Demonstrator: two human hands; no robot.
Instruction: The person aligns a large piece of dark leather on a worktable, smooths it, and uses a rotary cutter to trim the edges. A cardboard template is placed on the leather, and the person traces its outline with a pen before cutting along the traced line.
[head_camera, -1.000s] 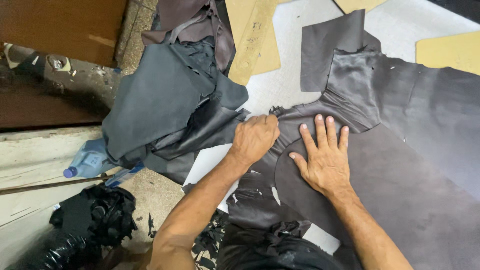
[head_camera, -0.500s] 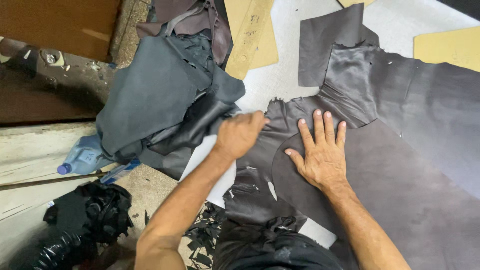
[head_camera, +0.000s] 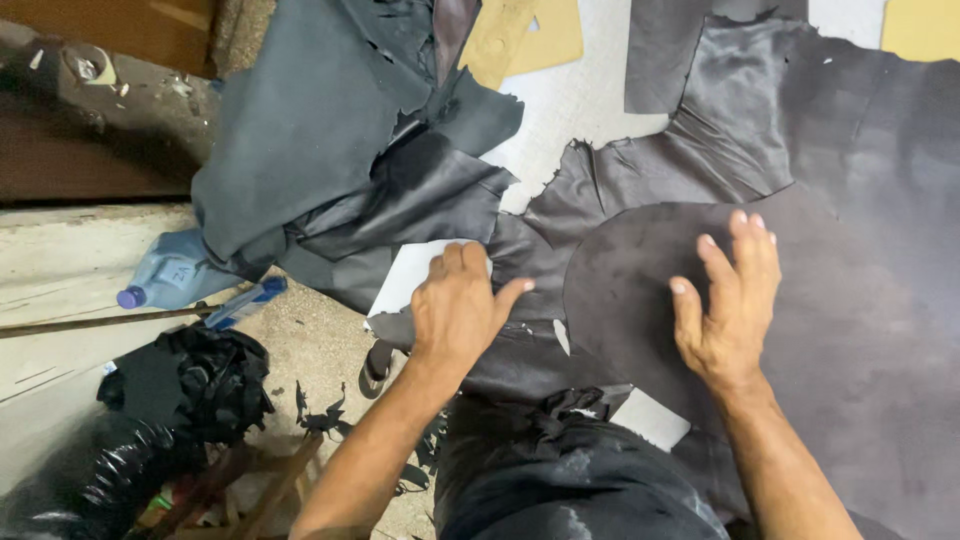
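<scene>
Left hand (head_camera: 458, 310) pressed down, fingers curled, on the dark leather sheet's (head_camera: 640, 290) near-left ragged edge; right hand (head_camera: 728, 300) spread flat on it. The sheet runs right across the table (head_camera: 575, 100).

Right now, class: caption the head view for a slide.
Left hand and right hand press dark leather sheet flat on the table.

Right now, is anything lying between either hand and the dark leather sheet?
Nothing visible does. The left hand rests directly on the dark leather sheet at its ragged edge, and the right hand lies flat on its rounded part, fingers spread.
</scene>
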